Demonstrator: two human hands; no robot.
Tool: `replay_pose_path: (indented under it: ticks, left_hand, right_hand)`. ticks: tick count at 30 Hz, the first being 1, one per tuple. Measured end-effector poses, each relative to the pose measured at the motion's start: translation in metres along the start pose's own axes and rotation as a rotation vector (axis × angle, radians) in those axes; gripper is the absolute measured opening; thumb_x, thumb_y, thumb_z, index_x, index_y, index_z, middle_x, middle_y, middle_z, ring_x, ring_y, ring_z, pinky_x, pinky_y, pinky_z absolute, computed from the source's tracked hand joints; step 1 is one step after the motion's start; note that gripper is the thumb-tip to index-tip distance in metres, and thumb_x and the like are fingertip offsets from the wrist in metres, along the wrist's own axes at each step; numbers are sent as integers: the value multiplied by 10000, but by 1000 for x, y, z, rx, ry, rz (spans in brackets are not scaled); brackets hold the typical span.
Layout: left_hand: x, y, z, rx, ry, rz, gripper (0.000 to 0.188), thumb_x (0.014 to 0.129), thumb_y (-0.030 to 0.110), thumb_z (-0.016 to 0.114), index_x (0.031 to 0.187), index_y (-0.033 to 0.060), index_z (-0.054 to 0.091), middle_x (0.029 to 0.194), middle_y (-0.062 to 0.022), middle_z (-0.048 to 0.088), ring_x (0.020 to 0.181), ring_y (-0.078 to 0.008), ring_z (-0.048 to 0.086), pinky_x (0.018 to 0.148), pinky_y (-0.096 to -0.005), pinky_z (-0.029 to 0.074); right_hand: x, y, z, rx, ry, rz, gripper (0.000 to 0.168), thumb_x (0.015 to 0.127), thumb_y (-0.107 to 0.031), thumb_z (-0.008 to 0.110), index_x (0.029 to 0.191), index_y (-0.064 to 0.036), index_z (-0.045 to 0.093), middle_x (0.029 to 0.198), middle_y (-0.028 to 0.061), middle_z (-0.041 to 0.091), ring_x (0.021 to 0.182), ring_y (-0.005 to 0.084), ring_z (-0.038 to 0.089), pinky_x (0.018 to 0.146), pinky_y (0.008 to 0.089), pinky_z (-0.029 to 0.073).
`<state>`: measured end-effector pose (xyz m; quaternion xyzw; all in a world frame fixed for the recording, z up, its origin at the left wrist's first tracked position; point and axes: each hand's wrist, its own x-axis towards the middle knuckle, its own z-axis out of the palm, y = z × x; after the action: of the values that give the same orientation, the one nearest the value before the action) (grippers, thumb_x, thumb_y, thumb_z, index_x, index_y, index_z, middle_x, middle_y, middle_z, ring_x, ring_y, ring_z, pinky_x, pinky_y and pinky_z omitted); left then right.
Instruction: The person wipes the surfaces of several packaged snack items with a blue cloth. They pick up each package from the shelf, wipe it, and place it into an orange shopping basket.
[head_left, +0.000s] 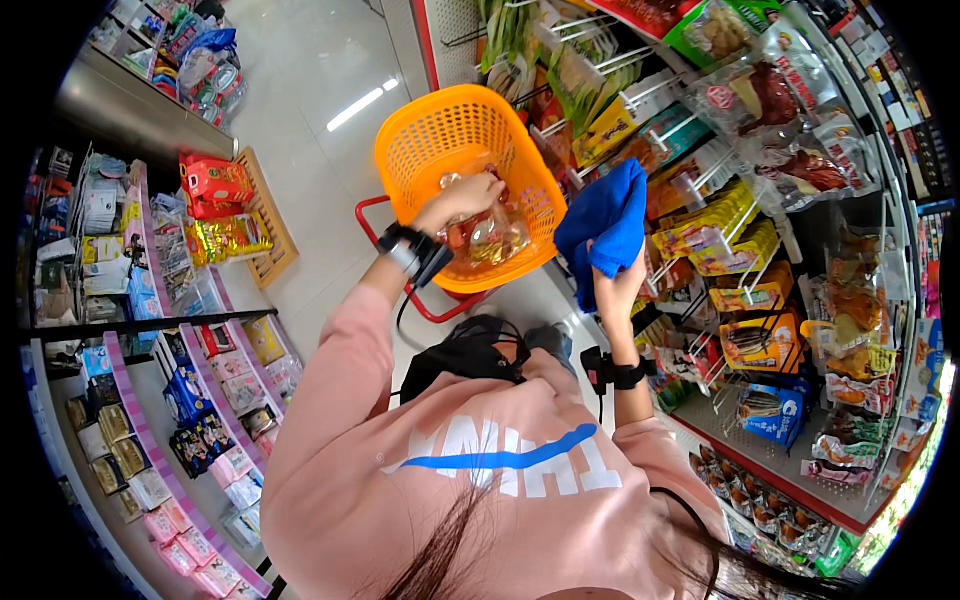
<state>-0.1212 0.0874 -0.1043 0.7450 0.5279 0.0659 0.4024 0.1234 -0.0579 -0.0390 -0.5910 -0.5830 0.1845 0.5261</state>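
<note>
My left hand (474, 196) is down inside an orange plastic shopping basket (409, 142) with a red handle. It rests on clear plastic food packages (487, 232) with reddish-brown contents and gold parts. The fingers curl downward among them, and whether they grip a package is hidden. My right hand (621, 281) holds a folded blue cloth (606, 217) beside the basket's right rim, in front of the hanging snacks.
To the right, a rack with metal hooks (660, 139) carries bagged snacks and vacuum-packed meat (772, 97). Shelves with small packaged goods (120, 420) stand on the left. A wooden display edge (274, 217) juts out near red and gold bags (225, 232). Glossy floor tiles (315, 150) run between.
</note>
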Motion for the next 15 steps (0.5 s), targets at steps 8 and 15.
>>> replay_pose_path:
  ticks: [8, 15]
  left_hand:
    - [67, -102, 59, 356, -431, -333, 821, 828, 304, 617, 1456, 32, 164, 1155, -203, 578, 988, -339, 576, 772, -456, 473]
    - [49, -82, 75, 627, -221, -372, 448, 866, 194, 592, 1253, -10, 493, 1250, -192, 545, 1121, -355, 541, 849, -518, 468]
  right_hand:
    - [-27, 6, 12, -96, -119, 168, 502, 734, -14, 636, 1208, 19, 473, 1015, 229, 620, 944, 356, 624, 818, 374, 482]
    - [-32, 16, -6, -126, -140, 227, 463, 729, -19, 636, 1168, 23, 497, 968, 219, 629, 887, 343, 636, 787, 372, 487]
